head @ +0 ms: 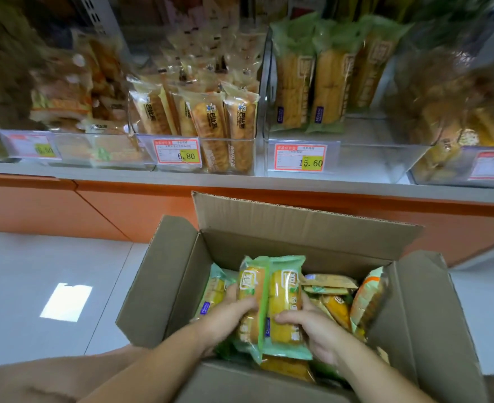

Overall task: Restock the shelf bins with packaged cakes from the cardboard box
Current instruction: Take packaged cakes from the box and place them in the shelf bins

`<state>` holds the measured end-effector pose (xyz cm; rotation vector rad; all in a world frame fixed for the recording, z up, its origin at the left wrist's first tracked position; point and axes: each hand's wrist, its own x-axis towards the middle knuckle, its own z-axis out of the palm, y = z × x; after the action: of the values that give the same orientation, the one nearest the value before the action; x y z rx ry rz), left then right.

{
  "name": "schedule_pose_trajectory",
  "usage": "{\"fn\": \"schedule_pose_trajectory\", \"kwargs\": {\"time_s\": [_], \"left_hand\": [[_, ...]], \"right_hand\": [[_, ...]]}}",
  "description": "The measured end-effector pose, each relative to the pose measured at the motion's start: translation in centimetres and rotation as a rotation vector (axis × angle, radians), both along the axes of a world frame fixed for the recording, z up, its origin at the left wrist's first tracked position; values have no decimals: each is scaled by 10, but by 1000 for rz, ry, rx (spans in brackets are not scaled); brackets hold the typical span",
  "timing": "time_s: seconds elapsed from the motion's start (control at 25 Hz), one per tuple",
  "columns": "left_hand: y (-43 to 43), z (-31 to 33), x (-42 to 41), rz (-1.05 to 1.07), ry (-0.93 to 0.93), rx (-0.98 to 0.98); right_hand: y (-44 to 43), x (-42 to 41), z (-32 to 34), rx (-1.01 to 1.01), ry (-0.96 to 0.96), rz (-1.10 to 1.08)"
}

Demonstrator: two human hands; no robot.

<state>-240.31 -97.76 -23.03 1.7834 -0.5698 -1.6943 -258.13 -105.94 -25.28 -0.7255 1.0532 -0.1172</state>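
Note:
An open cardboard box point(306, 242) sits on the floor below the shelf, holding several green-wrapped yellow cakes. My left hand point(225, 318) grips one green cake pack point(253, 289) standing upright in the box. My right hand point(312, 327) grips a second green cake pack point(286, 286) pressed against the first. On the shelf, a clear bin point(350, 158) priced 15.60 holds three of the same green packs point(327, 82) at its back, with bare floor in its front part.
Left of that bin, a clear bin point(228, 152) priced 6.80 is packed with waffle bars. Blurred bins of bread stand at the far left point(74, 112) and far right point(458, 126). An orange base panel point(109, 207) runs under the shelf edge. Other orange-wrapped packs point(367, 298) lie in the box's right side.

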Motion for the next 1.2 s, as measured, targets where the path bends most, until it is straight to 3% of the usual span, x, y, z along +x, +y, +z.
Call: {"fn": "schedule_pose_trajectory", "kwargs": {"time_s": [0.28, 0.56, 0.72, 0.88, 0.96, 1.08, 1.2], "left_hand": [[1, 35, -15, -76, 15, -195], [-21, 77, -20, -190, -88, -331], [-51, 135, -15, -214, -233, -530], [-83, 204, 9, -160, -562, -731], [-97, 226, 27, -82, -665, -802], [-115, 235, 54, 33, -770, -845], [-126, 230, 66, 70, -786, -852]], "right_hand": [[-4, -21, 39, -76, -144, -168], [-10, -28, 80, -175, -212, -235], [-34, -29, 136, -369, -302, -240], [-86, -29, 220, -681, -277, -338], [-120, -25, 260, -896, -144, -397], [-173, -9, 299, -1157, 239, -350], [-223, 13, 303, -1255, 598, -183]]}}
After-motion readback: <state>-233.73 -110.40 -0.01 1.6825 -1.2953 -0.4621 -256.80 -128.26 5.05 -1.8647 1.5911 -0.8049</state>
